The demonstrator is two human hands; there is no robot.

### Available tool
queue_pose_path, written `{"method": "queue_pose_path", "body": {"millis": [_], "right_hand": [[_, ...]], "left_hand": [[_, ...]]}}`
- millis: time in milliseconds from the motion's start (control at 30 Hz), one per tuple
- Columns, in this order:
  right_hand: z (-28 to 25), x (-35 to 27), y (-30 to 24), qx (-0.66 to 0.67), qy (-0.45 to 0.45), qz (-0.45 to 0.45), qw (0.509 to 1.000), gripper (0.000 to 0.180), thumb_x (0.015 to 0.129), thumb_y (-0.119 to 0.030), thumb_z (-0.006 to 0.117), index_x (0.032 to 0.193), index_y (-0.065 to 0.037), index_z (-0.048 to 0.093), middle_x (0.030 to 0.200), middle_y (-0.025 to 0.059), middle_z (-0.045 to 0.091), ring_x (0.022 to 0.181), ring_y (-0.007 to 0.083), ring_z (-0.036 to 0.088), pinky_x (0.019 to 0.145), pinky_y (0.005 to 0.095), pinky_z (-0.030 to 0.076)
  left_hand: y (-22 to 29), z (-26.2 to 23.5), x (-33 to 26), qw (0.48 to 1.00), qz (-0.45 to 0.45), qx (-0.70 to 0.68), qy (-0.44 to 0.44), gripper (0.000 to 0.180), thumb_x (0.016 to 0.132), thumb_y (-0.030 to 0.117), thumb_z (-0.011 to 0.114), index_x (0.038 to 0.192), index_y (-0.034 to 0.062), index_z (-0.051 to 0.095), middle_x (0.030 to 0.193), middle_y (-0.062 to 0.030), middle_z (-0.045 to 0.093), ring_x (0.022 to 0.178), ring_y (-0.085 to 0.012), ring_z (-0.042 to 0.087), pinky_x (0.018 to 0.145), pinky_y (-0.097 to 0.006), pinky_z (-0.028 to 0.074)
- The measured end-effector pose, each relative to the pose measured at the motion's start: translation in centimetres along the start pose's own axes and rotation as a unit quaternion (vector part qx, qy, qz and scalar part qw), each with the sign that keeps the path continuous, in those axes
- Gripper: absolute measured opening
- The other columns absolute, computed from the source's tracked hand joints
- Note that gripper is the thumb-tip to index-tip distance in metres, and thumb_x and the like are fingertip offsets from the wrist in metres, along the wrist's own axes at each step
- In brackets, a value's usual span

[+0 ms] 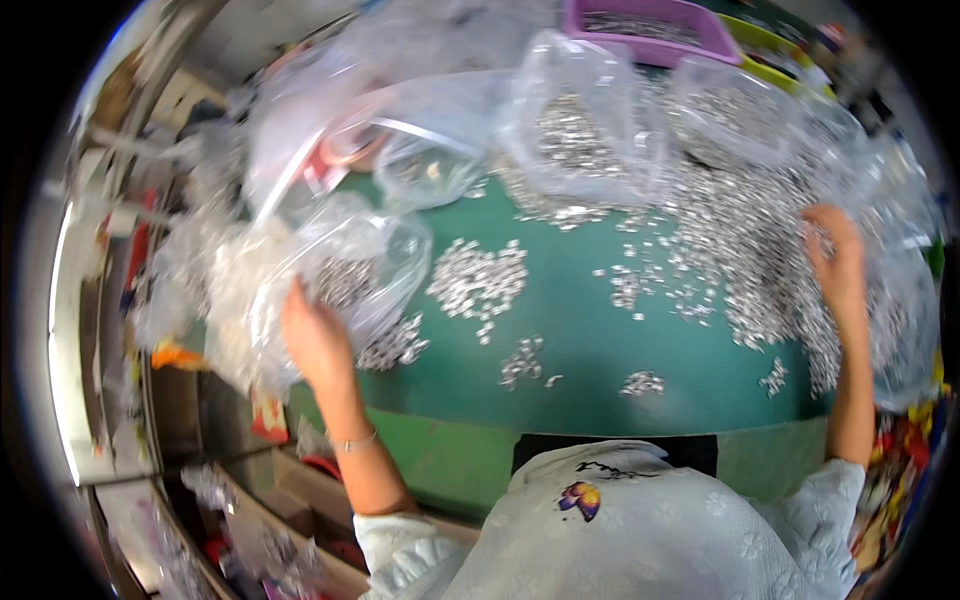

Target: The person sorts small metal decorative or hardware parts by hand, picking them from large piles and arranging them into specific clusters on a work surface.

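L hand (315, 335), left-centre of frame, grips a clear plastic bag (345, 265) w/ small silver metal parts inside, bag resting on the green table (600, 350). R hand (838, 265), at right, lies fingers-down in the big pile of silver parts (745, 250); can't tell if it's grasping any. More clear bags (575, 125) and a purple tray (650, 30) at top centre.

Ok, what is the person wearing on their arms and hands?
Both hands are bare, no gloves. The left hand has a thin bracelet at the wrist. The right hand wears nothing visible. Pale, flower-patterned sleeves end near the elbows, forearms uncovered.
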State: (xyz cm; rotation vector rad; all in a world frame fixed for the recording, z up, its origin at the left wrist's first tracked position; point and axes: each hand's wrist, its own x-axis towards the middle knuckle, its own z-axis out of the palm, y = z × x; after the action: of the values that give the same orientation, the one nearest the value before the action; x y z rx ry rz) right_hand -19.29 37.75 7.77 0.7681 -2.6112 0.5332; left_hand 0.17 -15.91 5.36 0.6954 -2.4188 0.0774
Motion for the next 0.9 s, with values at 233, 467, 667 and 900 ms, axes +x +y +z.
{"method": "queue_pose_path", "body": {"millis": [233, 467, 667, 900], "right_hand": [[6.5, -3.1, -8.6, 0.048, -0.161, -0.033, 0.985, 0.047, 0.086, -0.022, 0.068, 0.126, -0.001, 0.055, 0.135, 0.0190, 0.050, 0.128, 0.0369, 0.043, 0.107, 0.0448, 0.035], [13.2, -2.7, -11.9, 0.003, -0.205, -0.027, 0.978, 0.064, 0.090, -0.042, 0.060, 0.137, -0.002, 0.043, 0.146, 0.0239, 0.034, 0.140, 0.0415, 0.025, 0.113, 0.0577, 0.020], [10.5, -3.9, -11.0, -0.017, -0.188, -0.029, 0.982, 0.067, 0.088, -0.044, 0.061, 0.140, -0.005, 0.042, 0.150, 0.0210, 0.030, 0.142, 0.0421, 0.020, 0.113, 0.0604, 0.017], [12.2, -5.1, -9.4, 0.108, -0.144, -0.130, 0.975, 0.035, 0.085, -0.017, 0.063, 0.117, -0.005, 0.060, 0.131, 0.0115, 0.053, 0.126, 0.0314, 0.046, 0.103, 0.0467, 0.037]], "left_hand": [[15.2, -0.6, -5.0, 0.871, 0.207, -0.375, -0.240, 0.036, 0.082, -0.007, 0.061, 0.117, -0.0003, 0.057, 0.116, -0.0181, 0.060, 0.107, -0.0341, 0.058, 0.095, -0.039, 0.045], [20.5, 5.1, -4.5, 0.807, 0.323, -0.371, -0.327, 0.053, 0.081, 0.002, 0.068, 0.130, -0.0024, 0.047, 0.127, -0.0211, 0.048, 0.112, -0.0395, 0.050, 0.097, -0.042, 0.043], [22.4, 5.7, -6.0, 0.798, 0.358, -0.349, -0.336, 0.060, 0.074, 0.010, 0.077, 0.128, 0.0005, 0.051, 0.124, -0.0200, 0.049, 0.113, -0.0373, 0.048, 0.096, -0.042, 0.043], [22.7, 8.4, -6.6, 0.770, 0.341, -0.438, -0.315, 0.038, 0.076, -0.004, 0.070, 0.112, 0.0017, 0.061, 0.112, -0.0158, 0.055, 0.100, -0.0327, 0.056, 0.087, -0.039, 0.048]]}}
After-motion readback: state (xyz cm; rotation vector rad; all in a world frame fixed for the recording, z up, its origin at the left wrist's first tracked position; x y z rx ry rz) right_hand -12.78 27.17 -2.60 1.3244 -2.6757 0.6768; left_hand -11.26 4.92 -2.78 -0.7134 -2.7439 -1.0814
